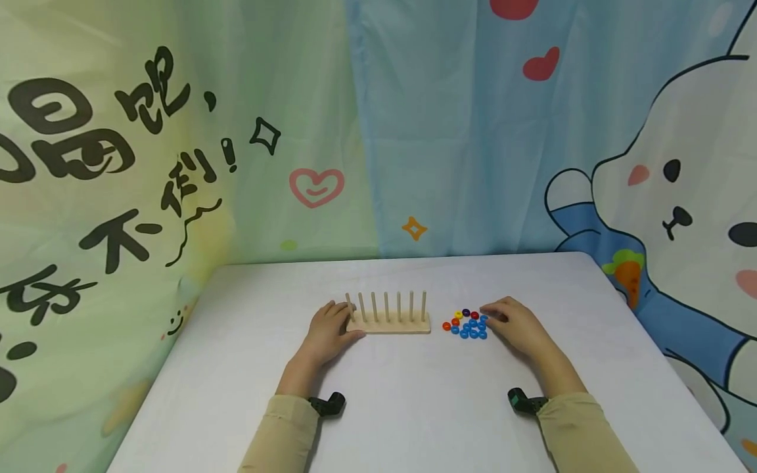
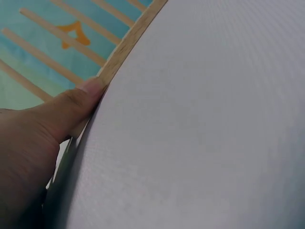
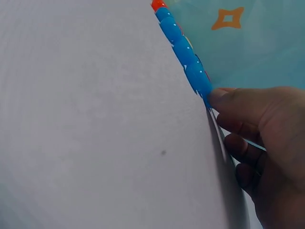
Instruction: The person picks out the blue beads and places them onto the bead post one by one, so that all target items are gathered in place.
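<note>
A pale wooden peg board [image 1: 387, 326] with a row of several upright pegs stands on the white table. My left hand [image 1: 328, 328] holds its left end, thumb along the front edge and fingers at the side and behind. In the left wrist view the thumb [image 2: 78, 102] presses on the base near the pegs. Right of the board lies a loose cluster of small round beads [image 1: 473, 325], mostly blue, with some red, orange, yellow and dark ones. My right hand [image 1: 520, 326] rests at the cluster's right edge, its thumb [image 3: 238, 102] touching a blue bead, fingers loosely bent.
The white table [image 1: 426, 407] reaches back to a printed curtain [image 1: 426, 131] with a cartoon bear. A dark wrist camera sits on each wrist, the left one [image 1: 330, 403] and the right one [image 1: 523, 401] low over the table.
</note>
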`<state>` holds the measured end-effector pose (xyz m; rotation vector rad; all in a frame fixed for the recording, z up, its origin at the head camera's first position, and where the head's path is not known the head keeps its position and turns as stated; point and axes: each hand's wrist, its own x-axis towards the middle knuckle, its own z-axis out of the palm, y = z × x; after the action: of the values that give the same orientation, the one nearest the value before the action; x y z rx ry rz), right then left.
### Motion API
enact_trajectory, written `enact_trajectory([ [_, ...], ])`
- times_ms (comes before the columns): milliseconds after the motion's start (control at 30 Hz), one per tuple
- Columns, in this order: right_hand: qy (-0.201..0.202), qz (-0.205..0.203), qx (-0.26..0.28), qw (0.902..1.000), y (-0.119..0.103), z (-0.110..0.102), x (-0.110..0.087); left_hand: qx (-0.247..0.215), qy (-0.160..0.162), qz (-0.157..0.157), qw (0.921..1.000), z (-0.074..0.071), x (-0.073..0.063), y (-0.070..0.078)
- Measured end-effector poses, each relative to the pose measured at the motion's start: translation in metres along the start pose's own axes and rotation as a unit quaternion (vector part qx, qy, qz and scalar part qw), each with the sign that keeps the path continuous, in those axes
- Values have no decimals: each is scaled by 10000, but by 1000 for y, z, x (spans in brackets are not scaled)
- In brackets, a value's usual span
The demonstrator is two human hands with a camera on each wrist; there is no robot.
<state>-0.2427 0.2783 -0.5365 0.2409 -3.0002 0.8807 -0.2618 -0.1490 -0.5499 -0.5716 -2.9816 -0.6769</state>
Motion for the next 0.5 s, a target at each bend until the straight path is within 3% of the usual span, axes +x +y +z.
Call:
enact_trajectory([
  [333,119,13,-15,9999,1,0,-1,92,341,51,9994,1,-3,2],
  [500,73,23,19,10000,-9,-11,-1,138,346,25,9993,1,-3,3],
])
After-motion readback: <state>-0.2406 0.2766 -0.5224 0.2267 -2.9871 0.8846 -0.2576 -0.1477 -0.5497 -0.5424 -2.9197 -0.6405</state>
